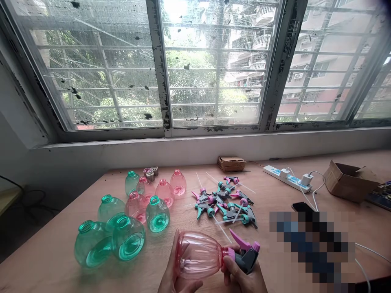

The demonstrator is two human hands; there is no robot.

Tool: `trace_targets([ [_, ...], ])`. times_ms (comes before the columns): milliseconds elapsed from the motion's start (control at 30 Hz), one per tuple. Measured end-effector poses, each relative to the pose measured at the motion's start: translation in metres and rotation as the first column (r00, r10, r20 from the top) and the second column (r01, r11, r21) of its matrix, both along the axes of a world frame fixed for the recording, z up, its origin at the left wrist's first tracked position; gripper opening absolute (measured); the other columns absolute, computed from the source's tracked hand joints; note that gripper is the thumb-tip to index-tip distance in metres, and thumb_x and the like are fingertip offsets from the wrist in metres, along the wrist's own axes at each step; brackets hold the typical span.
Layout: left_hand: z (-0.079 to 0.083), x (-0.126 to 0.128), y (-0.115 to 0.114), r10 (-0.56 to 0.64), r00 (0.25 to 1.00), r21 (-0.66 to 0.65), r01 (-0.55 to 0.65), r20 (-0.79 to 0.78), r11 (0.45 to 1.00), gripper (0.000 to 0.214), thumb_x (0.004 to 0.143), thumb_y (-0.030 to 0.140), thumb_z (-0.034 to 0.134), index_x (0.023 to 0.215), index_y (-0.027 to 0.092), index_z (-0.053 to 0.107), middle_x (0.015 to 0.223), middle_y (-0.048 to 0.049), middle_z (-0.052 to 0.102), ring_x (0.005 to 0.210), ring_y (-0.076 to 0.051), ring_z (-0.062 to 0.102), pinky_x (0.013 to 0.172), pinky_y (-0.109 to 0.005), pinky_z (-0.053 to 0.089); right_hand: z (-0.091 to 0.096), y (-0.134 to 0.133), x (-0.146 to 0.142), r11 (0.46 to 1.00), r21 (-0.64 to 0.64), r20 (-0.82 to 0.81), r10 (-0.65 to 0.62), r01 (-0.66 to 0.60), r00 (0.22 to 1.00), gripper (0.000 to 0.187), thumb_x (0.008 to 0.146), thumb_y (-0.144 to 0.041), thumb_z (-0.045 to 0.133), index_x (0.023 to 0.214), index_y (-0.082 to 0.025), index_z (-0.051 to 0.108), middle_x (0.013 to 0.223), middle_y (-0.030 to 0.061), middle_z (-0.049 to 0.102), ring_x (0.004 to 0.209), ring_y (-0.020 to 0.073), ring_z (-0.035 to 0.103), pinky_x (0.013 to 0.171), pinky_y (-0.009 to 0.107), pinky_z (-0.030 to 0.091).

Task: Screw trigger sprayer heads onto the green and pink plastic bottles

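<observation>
A clear pink spray bottle (200, 254) lies sideways in the air above the near edge of the table, its base to the left. My left hand (171, 268) is wrapped round the base end. At the neck, a spray head (246, 256) with a pink collar, pink trigger and dark grey body sits on the bottle. My right hand (240, 272) grips the collar and the spray head, fingers closed. Whether the collar is fully tight cannot be made out. Beyond my hands lies a pile of loose pink, green and grey spray heads (226, 201) with thin tubes.
Several green bottles (128, 238) and pink bottles (165, 193) stand open-necked at the left. Small blocks (150, 174) and a cardboard packet (231, 164) lie at the back. A power strip (287, 178) with cables and an open carton (351, 181) are at the right, near a blurred-out patch.
</observation>
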State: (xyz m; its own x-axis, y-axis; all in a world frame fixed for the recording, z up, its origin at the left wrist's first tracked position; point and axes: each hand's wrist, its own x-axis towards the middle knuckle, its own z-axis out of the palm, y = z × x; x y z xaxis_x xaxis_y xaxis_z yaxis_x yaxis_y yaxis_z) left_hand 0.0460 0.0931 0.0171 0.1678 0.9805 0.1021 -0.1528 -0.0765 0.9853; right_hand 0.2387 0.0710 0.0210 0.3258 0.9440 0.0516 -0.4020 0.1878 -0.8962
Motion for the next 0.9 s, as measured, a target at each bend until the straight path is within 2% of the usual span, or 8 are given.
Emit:
trace_targets([
  [100,0.0019,-0.0019,0.0011,-0.030,0.999,0.005,0.030,0.029,1.000,0.118,0.061,0.055,0.090,0.157,0.025,0.029,0.159,-0.0151,0.043,0.149,-0.043,0.030,0.123,-0.053,0.025,-0.0002,-0.0010,-0.0005,1.000,-0.006,0.003,0.006,-0.006,1.000,0.041,0.069,-0.049,0.086,0.087,-0.016,0.070,0.054,0.0014,0.068,0.038,0.0135,0.056,0.042,0.023,0.038],
  [200,0.0050,-0.0014,0.0015,-0.059,0.998,-0.018,0.060,0.039,0.998,0.111,0.064,0.058,0.087,0.155,0.021,0.035,0.154,-0.0182,0.049,0.147,-0.044,0.034,0.121,-0.053,0.030,-0.0001,-0.0012,-0.0008,1.000,-0.006,0.025,0.003,-0.003,1.000,0.041,0.069,-0.050,0.086,0.086,-0.016,0.070,0.053,0.0014,0.068,0.039,0.0138,0.056,0.043,0.023,0.039],
  [267,0.0066,0.0003,0.0008,-0.049,0.999,-0.024,0.049,0.015,0.999,0.109,0.066,0.054,0.087,0.156,0.022,0.034,0.155,-0.0173,0.049,0.147,-0.044,0.035,0.121,-0.054,0.029,0.0004,-0.0008,-0.0008,1.000,-0.002,0.036,-0.006,0.006,0.999,0.041,0.069,-0.052,0.085,0.085,-0.016,0.070,0.053,0.0017,0.068,0.038,0.0140,0.055,0.042,0.024,0.038],
  [400,0.0069,0.0024,-0.0015,0.020,0.999,-0.005,-0.020,-0.026,1.000,0.109,0.068,0.049,0.087,0.158,0.027,0.028,0.159,-0.0131,0.043,0.151,-0.040,0.026,0.124,-0.053,0.019,0.0015,-0.0006,-0.0010,1.000,0.001,0.021,-0.011,0.011,1.000,0.043,0.068,-0.053,0.086,0.084,-0.017,0.070,0.052,0.0017,0.068,0.037,0.0138,0.054,0.040,0.023,0.038],
  [500,0.0076,0.0010,-0.0019,0.002,1.000,-0.001,-0.002,-0.011,1.000,0.115,0.065,0.050,0.089,0.158,0.026,0.026,0.159,-0.0143,0.044,0.150,-0.042,0.028,0.124,-0.055,0.019,0.0017,-0.0012,-0.0013,1.000,-0.011,0.015,-0.006,0.006,1.000,0.044,0.067,-0.054,0.086,0.085,-0.017,0.069,0.053,0.0017,0.068,0.037,0.0140,0.055,0.040,0.024,0.039],
  [667,0.0065,-0.0003,-0.0008,-0.045,0.999,-0.008,0.045,0.010,0.999,0.100,0.061,0.055,0.090,0.146,0.021,0.051,0.153,-0.0156,0.051,0.146,-0.045,0.036,0.120,-0.053,0.031,0.0003,-0.0015,-0.0007,1.000,-0.006,0.023,-0.013,0.013,1.000,0.045,0.067,-0.054,0.086,0.086,-0.017,0.070,0.053,0.0018,0.068,0.037,0.0152,0.055,0.040,0.025,0.038],
  [800,-0.0003,0.0000,0.0001,0.012,1.000,-0.023,-0.012,0.004,1.000,0.105,0.065,0.048,0.090,0.154,0.025,0.038,0.149,-0.0148,0.057,0.143,-0.042,0.044,0.121,-0.053,0.030,0.0002,-0.0010,-0.0003,1.000,-0.002,0.006,-0.004,0.004,1.000,0.045,0.067,-0.054,0.086,0.085,-0.017,0.070,0.053,0.0018,0.068,0.037,0.0149,0.054,0.041,0.025,0.037],
  [900,-0.0006,-0.0020,0.0004,0.009,1.000,-0.005,-0.009,-0.012,1.000,0.113,0.065,0.046,0.090,0.158,0.025,0.029,0.149,-0.0154,0.056,0.146,-0.041,0.038,0.122,-0.054,0.027,0.0015,-0.0017,-0.0009,1.000,-0.012,-0.005,0.005,-0.005,1.000,0.045,0.066,-0.054,0.086,0.085,-0.017,0.070,0.053,0.0016,0.068,0.038,0.0146,0.055,0.041,0.024,0.038],
])
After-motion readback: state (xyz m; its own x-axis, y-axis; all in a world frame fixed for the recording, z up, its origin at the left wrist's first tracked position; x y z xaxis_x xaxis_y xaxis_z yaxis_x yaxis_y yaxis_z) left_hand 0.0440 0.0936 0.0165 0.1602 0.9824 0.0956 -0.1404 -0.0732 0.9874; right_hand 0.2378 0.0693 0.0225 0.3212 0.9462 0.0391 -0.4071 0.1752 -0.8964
